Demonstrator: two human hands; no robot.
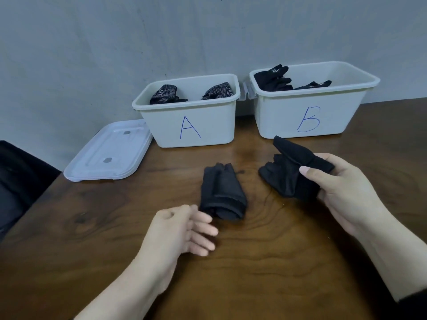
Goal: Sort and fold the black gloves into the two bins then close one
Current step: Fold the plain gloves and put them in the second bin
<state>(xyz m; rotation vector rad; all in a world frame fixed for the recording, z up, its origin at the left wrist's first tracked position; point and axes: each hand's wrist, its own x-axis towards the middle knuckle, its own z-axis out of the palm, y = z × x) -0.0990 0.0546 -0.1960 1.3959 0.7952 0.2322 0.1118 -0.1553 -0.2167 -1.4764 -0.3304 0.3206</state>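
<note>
Two white bins stand at the wall: bin A [208,132] holds two dotted black gloves [165,94], bin B [342,112] holds plain black gloves [272,78]. A folded black glove [221,195] lies on the wooden table in front of bin A. My left hand [184,229] hovers just beside its near edge, fingers loosely extended, holding nothing. My right hand [346,188] grips another black glove [291,174] at its cuff, lifted slightly, thumb on top of it.
A clear plastic lid [108,155] lies flat on the table left of bin A. A dark chair [20,179] stands at the table's left edge. Latch clips [246,92] sit between the two bins.
</note>
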